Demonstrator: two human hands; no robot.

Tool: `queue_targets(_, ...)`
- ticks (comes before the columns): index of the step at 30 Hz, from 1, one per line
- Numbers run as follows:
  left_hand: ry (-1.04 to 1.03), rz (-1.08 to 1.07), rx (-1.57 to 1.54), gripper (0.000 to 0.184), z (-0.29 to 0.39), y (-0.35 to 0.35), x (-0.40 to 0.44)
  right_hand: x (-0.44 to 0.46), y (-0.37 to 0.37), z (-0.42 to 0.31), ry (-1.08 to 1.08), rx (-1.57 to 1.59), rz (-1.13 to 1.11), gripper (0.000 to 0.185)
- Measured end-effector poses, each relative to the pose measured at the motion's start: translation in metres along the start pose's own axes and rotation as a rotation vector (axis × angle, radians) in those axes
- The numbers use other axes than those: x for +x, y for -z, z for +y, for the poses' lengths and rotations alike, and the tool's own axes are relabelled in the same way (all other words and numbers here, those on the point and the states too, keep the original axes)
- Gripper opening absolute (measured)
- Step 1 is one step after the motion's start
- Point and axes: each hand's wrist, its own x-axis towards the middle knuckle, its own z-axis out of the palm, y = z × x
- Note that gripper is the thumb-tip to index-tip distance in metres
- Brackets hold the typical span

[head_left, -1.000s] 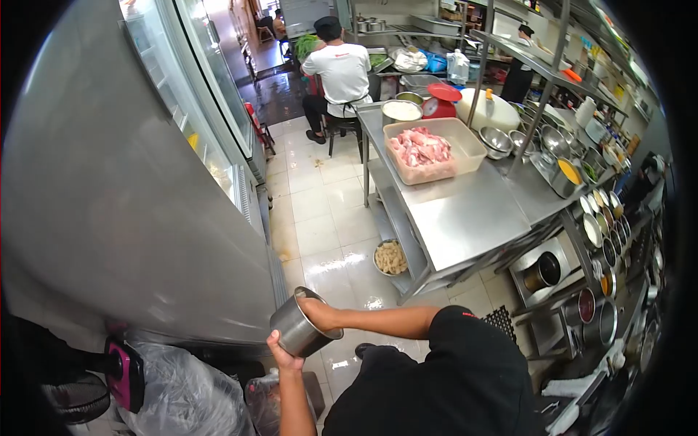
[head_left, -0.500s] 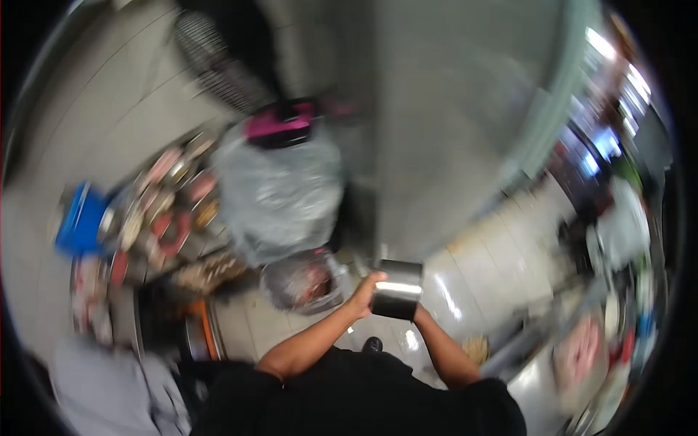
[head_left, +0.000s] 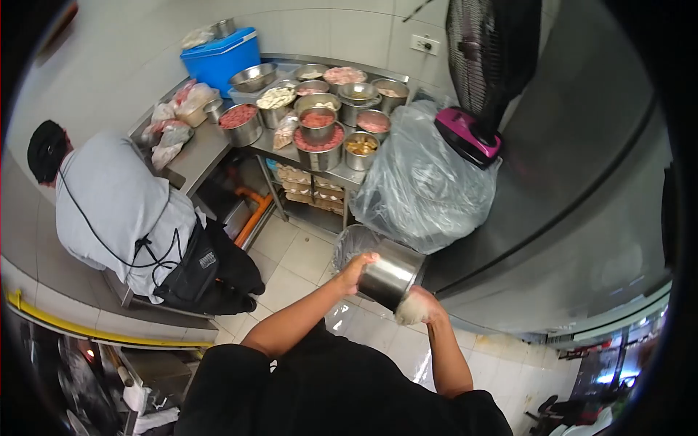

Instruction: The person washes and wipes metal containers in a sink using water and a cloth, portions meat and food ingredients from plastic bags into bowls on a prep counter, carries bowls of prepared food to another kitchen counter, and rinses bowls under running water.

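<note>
A shiny cylindrical metal pot is held tilted in front of my body, above the floor. My left hand is closed on the pot's left side, its thumb lying on the metal. At the lower right end of the pot, my right hand is closed around a whitish wad, perhaps a cloth, that touches the pot. The fingers under the pot and the pot's inside are hidden. Just behind the pot, a bin with a clear plastic liner is partly covered from view.
A steel table bears several metal pots of meat and a blue cooler. A large clear plastic bag and a black-pink fan stand beside the tall grey refrigerator. A co-worker bends over the left counter.
My view has swung left, bringing the table and co-worker into full sight. The pot remains in my hands, now more tilted, and the whitish wad has come into view at my right hand.
</note>
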Motion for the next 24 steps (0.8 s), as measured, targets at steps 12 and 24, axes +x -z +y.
queue_targets(12,-0.010,0.176,-0.288,0.060,0.044,0.097,-0.007,0.138,-0.081,-0.062,0.814,-1.048,0.567,0.042)
queue_targets(24,-0.378,0.447,-0.409,0.061,0.119,0.219,-0.047,0.144,-0.067,-0.093,0.471,0.079,0.516,0.041)
